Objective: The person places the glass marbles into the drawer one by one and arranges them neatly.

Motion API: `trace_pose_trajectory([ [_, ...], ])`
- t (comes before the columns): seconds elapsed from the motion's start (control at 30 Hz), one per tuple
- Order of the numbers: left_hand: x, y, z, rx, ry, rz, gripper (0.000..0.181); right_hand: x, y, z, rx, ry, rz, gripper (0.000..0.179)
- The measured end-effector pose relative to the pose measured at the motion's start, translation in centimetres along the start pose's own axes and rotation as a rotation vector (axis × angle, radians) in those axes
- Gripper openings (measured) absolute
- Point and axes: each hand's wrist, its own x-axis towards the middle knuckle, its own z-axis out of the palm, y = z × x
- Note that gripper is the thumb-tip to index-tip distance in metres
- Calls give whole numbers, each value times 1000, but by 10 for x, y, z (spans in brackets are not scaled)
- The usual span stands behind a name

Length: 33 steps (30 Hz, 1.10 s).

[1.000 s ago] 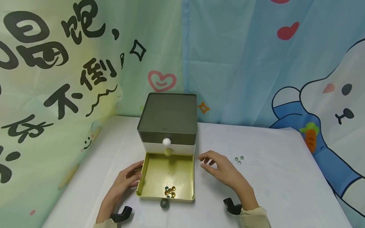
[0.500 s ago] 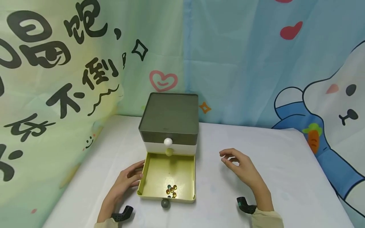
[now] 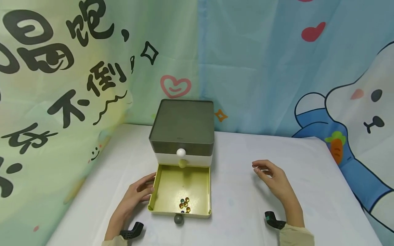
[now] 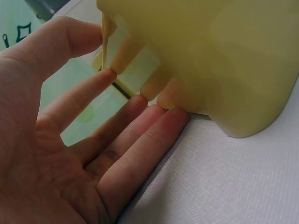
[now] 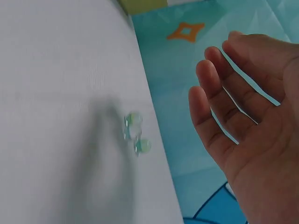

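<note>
My left hand [image 3: 136, 191] holds the side wall of a pulled-out yellow-green drawer [image 3: 172, 181]. In the left wrist view, the thumb [image 4: 70, 39] bends to the rim while the other fingers [image 4: 149, 135] lie against the outer wall. Several amber and blue-green glass beads [image 3: 185, 204] lie near the drawer's front. My right hand [image 3: 274, 177] hovers over the table at right, fingers loosely bent, nothing held. Small clear-green glass beads [image 5: 134, 118] show on the white cloth beside it in the right wrist view; in the head view the hand hides them.
The drawer belongs to a dark green-topped box [image 3: 184, 123] with a white drawer [image 3: 197, 160] above it. A dark knob [image 3: 178, 219] sticks out in front. White cloth [image 3: 234, 212] covers the table, and a printed curtain [image 3: 240, 68] hangs behind.
My right hand has moved right, away from the drawer's side, and now covers the clear-green beads that showed one second ago. My left hand has stayed on the drawer.
</note>
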Motion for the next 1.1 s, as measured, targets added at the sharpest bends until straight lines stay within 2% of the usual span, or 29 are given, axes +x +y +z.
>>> trace_pose_trajectory([
  [0.3, -2, 4, -2, 11, 10, -12, 62, -3, 18, -10, 2, 108, 106, 31],
  [0.5, -2, 2, -2, 5, 0, -7, 61, -3, 32, -5, 40, 208, 155, 31],
  [0.63, -1, 1, -1, 9, 4, -5, 61, -2, 39, 2, 55, 268, 234, 30],
  [0.83, -1, 2, 0, 3, 4, -14, 62, 0, 46, 11, 17, 272, 362, 30],
  [1.0, -1, 1, -1, 12, -1, -4, 62, 3, 51, 14, -35, 284, 409, 31],
  [1.1, -1, 1, -1, 12, 1, -1, 61, 3, 53, 15, -51, 254, 421, 34],
])
